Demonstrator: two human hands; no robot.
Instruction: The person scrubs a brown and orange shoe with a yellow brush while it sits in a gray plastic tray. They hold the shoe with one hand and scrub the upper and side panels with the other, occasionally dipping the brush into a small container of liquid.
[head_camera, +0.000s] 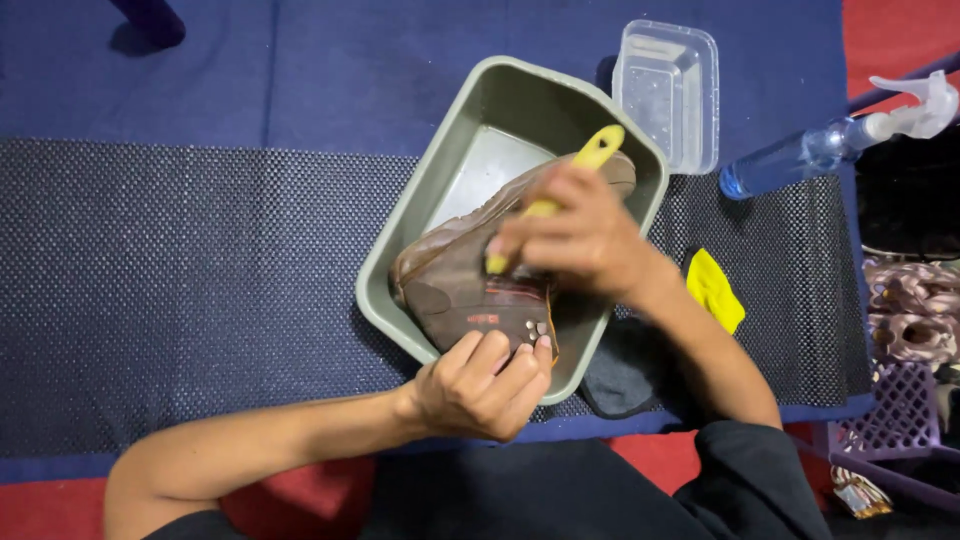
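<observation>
A brown high-top shoe (455, 280) lies on its side in a grey rectangular basin (470, 130). My left hand (480, 385) grips the shoe at its near end, by the eyelets, over the basin's front rim. My right hand (580, 240) holds a yellow-handled brush (590, 160) against the shoe's side. The brush head is hidden under my fingers.
A clear plastic container (668, 92) stands behind the basin. A blue spray bottle (830, 145) lies at the right. A yellow cloth (715, 290) and a dark cloth (625, 375) lie near my right forearm. A purple basket (900, 420) sits at the far right on the dark mesh mat (180, 290).
</observation>
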